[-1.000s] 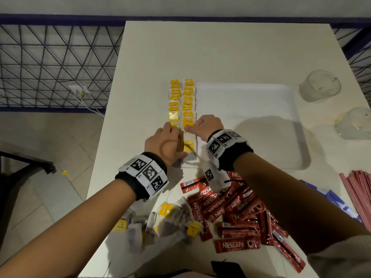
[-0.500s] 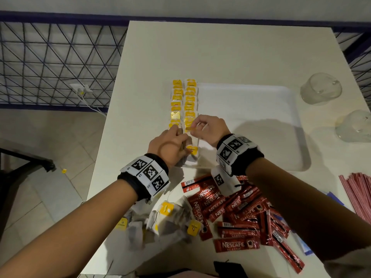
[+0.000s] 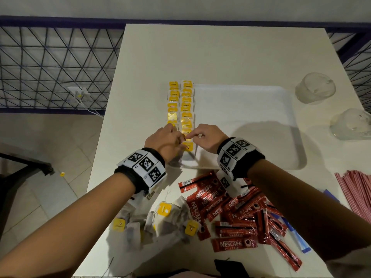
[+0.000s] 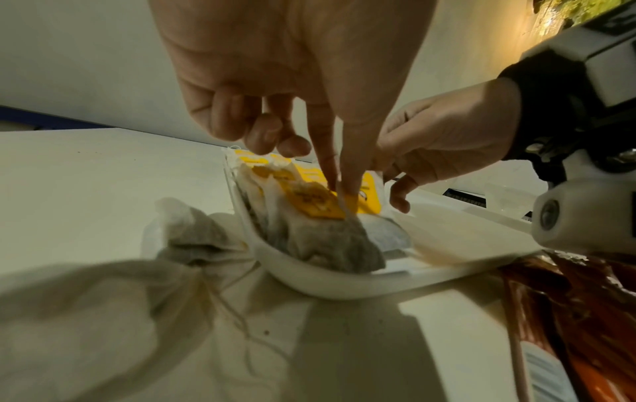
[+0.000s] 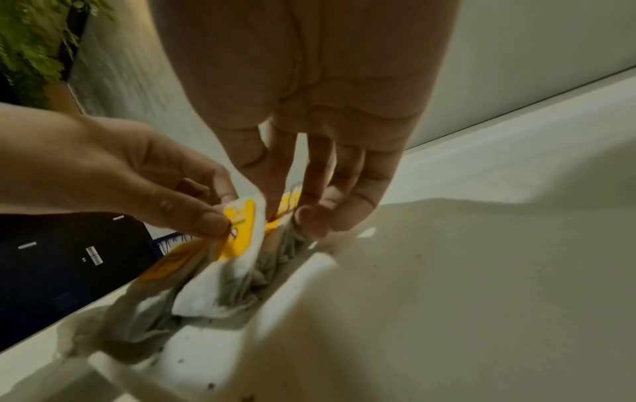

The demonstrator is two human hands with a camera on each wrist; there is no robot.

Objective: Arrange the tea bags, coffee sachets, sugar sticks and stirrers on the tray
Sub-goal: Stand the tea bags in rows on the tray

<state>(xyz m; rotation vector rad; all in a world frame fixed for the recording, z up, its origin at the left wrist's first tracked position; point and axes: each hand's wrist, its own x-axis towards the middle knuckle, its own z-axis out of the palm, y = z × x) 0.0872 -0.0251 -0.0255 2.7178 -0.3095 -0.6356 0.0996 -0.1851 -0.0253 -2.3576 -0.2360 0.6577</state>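
A white tray (image 3: 241,121) carries two rows of tea bags (image 3: 186,105) with yellow tags along its left edge. Both hands meet at the near end of those rows. My left hand (image 3: 176,135) pinches the top of a tea bag (image 5: 241,225) between thumb and forefinger, holding it upright. My right hand (image 3: 192,136) has thumb and fingers down on the neighbouring tea bag tops (image 5: 285,206), pinching them. Loose tea bags (image 3: 166,215) and red coffee sachets (image 3: 230,209) lie on the table near me. Red stirrers (image 3: 357,189) lie at the right edge. Blue-white sugar sticks (image 3: 299,239) show partly under my right arm.
Two upturned clear glasses (image 3: 315,88) (image 3: 351,125) stand right of the tray. The table's left edge (image 3: 102,149) drops to the floor beside a metal railing. A dark object (image 3: 228,267) lies at the near edge.
My left hand went from lying over the near end of the rows to pinching a tea bag. My right hand's fingertips closed in beside it.
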